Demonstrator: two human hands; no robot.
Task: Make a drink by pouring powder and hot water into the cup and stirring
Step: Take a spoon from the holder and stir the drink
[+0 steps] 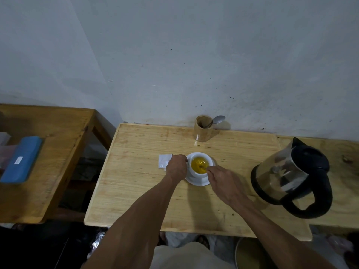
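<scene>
A white cup (194,171) stands on a white saucer (200,183) in the middle of the wooden table (136,191). Yellow liquid (197,164) fills the cup. My left hand (176,166) grips the cup's left side. My right hand (221,181) pinches a spoon (203,167) whose bowl is dipped in the liquid. Just left of my left hand lies a white powder sachet (164,160), flat on the table.
A steel and black electric kettle (291,177) stands on the right. A wooden holder (203,129) with a second spoon (218,119) sits at the back by the wall. A lower side table (58,152) on the left carries a blue box (21,160).
</scene>
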